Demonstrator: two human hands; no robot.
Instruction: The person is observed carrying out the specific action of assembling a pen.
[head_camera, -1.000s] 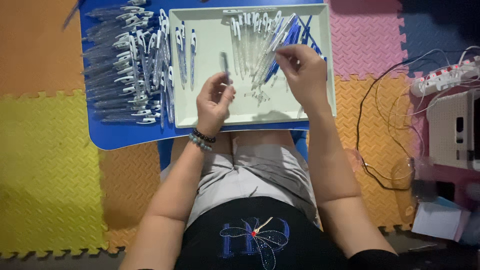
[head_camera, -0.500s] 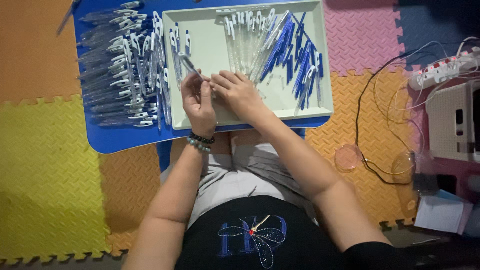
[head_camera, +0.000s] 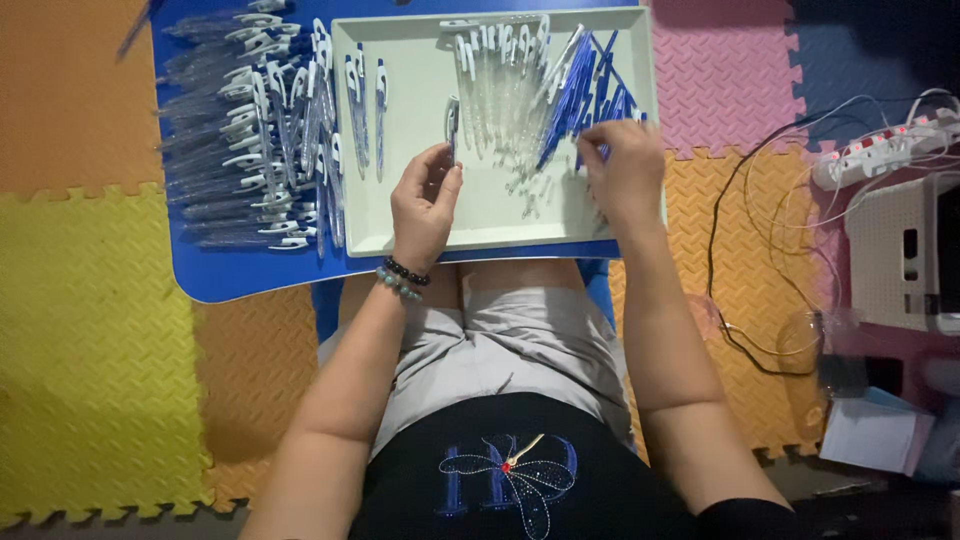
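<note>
A pale green tray (head_camera: 420, 215) lies on a small blue table (head_camera: 250, 275) over my lap. My left hand (head_camera: 425, 205), with bead bracelets at the wrist, holds a clear pen barrel (head_camera: 452, 118) upright over the tray's middle. My right hand (head_camera: 625, 170) rests at the tray's right side, fingertips among a heap of blue pen refills (head_camera: 585, 85). Whether it grips one I cannot tell. Clear barrels (head_camera: 495, 75) lie beside the refills, and small springs (head_camera: 530, 190) are scattered between my hands. Three finished pens (head_camera: 365, 100) lie at the tray's left.
A big pile of assembled clear-and-white pens (head_camera: 250, 130) covers the blue table left of the tray. Coloured foam mats (head_camera: 90, 330) cover the floor. At the right are a power strip (head_camera: 880, 150), cables (head_camera: 760, 250), a white box (head_camera: 905, 265) and papers (head_camera: 875, 435).
My hands met over the tray's left side half a second ago. Now they have parted: the right hand is back at the blue refills, the left holds a barrel at the middle.
</note>
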